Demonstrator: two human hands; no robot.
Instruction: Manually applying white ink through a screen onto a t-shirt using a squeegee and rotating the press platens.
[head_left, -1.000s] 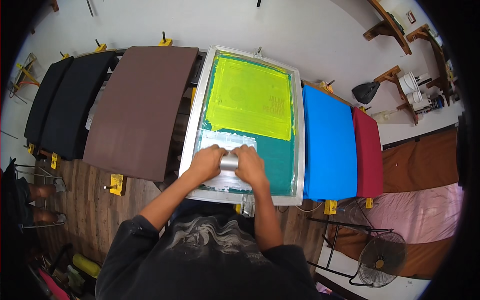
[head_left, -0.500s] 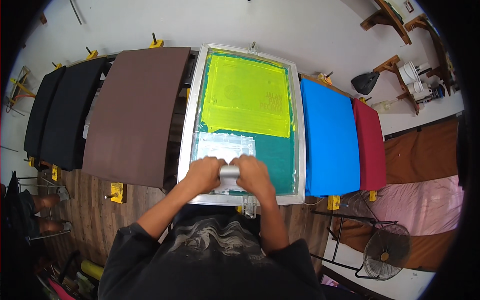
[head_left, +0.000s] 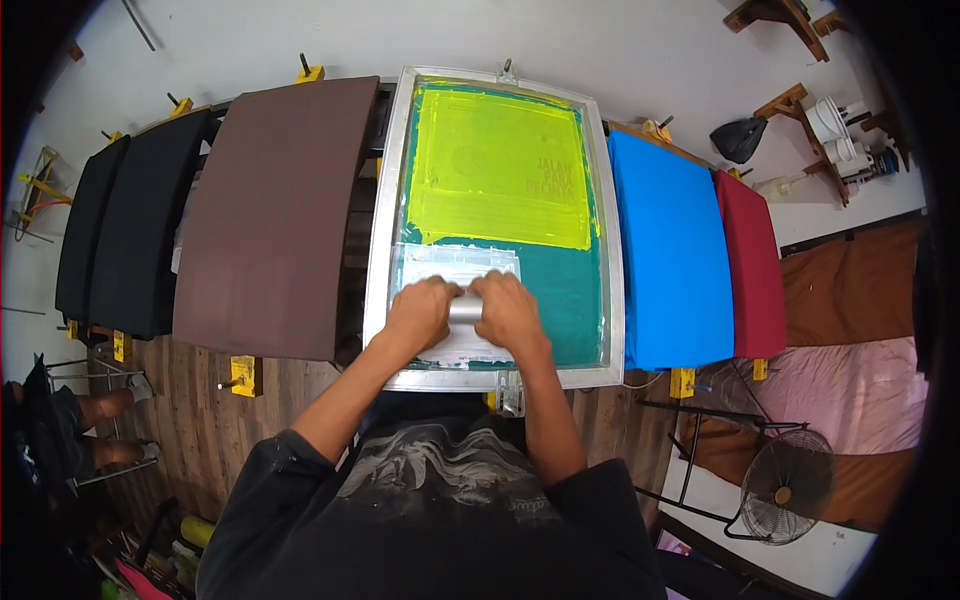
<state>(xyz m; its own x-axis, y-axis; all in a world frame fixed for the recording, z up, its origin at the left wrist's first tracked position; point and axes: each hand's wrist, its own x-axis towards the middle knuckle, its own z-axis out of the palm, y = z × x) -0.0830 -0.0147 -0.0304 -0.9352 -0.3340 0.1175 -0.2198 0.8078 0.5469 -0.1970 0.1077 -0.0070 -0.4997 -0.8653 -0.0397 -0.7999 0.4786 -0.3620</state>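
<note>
My left hand [head_left: 422,312] and my right hand [head_left: 506,312] are both wrapped round the silver handle of a squeegee [head_left: 465,309], side by side with a short gap between them. The squeegee stands over the near left part of a screen printing frame [head_left: 379,230], inside a patch of white ink [head_left: 425,262]. My hands hide much of the patch and the squeegee's ends. Beyond it, a bright yellow-green block [head_left: 490,150] covers the far half of the mesh, with faint lettering at its right. Bare green mesh [head_left: 565,310] lies to the right of my hands.
Left of the frame are a brown fabric-covered board [head_left: 275,220] and black ones [head_left: 148,230]; on the right, a blue board [head_left: 672,250] and a dark red one [head_left: 752,265]. Yellow clamps [head_left: 246,376] hold the boards. A fan [head_left: 787,490] stands at lower right. Another person's legs [head_left: 115,430] show at left.
Both hands and the squeegee have moved a little away from me over the white ink. The whole view has also shifted slightly. The grip on the handle is unchanged.
</note>
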